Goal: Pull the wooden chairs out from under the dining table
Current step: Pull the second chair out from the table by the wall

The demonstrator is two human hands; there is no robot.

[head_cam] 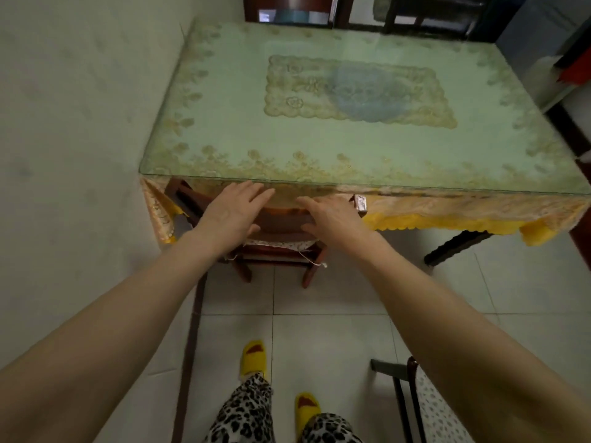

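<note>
Both hands going for the top rail of the chair tucked under the table.

Head view: the wooden chair [278, 247] sits pushed in under the near edge of the dining table [335, 123], backrest running left to right right under the fingers. Left hand [235, 215] and right hand [331, 215] are both spread flat, fingers loose, hovering on or just over the rail, can't tell if touching, gripping nothing yet. Both about equally close. Pull direction would be straight back toward the yellow slippers [254, 358].
</note>
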